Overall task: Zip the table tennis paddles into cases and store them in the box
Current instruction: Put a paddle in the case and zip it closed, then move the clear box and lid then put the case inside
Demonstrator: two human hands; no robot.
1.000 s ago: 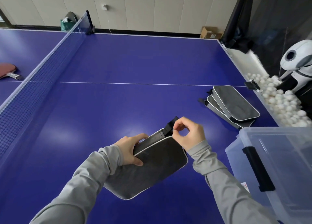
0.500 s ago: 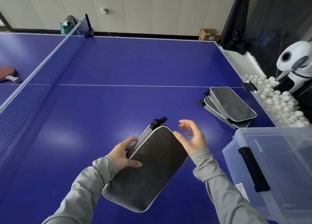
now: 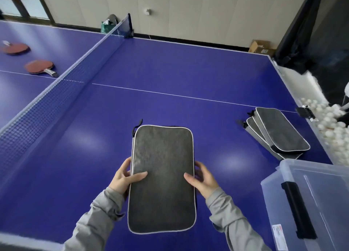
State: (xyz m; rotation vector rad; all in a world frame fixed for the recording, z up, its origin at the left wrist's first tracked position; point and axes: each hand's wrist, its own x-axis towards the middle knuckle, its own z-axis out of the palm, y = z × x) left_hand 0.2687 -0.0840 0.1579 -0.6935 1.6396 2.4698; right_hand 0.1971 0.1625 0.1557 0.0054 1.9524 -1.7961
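A blue table tennis table [image 3: 170,65], divided by a dark net [image 3: 62,84], carries two red paddles [image 3: 40,67] on its far half beyond the net. On the near half, a stack of grey zipped cases [image 3: 277,135] lies beside a clear plastic box [image 3: 309,203] at the right edge.

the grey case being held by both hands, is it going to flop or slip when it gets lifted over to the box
Probably not floppy: the case stays flat though the left hand and right hand grip only its side edges. Its felt-like face looks grippy, so slipping seems unlikely. It likely feels light; thumbs alone rest on top.
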